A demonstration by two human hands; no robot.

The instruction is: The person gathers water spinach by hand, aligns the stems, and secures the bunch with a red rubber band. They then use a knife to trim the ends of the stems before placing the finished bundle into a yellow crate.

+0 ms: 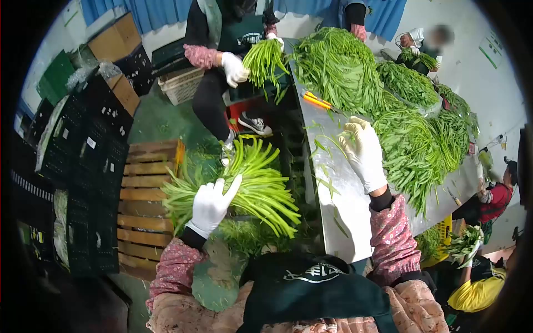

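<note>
My left hand (211, 206), in a white glove, is closed around a thick bunch of water spinach (261, 188). The cut stems fan out to the right, and leafy ends show to the left. Over the metal table (347, 236) is my right hand (363, 154), also gloved, with its fingers curled together. Thin green strands lie by its fingertips; what it pinches, if anything, is too small to make out. Beyond that hand lies a large heap of water spinach (413, 150), with another heap (338, 66) farther back. An orange-handled tool (316, 100) rests near the table's left edge.
Across from me, a person in white gloves holds a bunch of greens (265, 62). Other people stand along the table's far and right sides. Black crates (83, 161) are stacked at left beside a wooden pallet (145, 202). Cuttings litter the green floor (214, 297).
</note>
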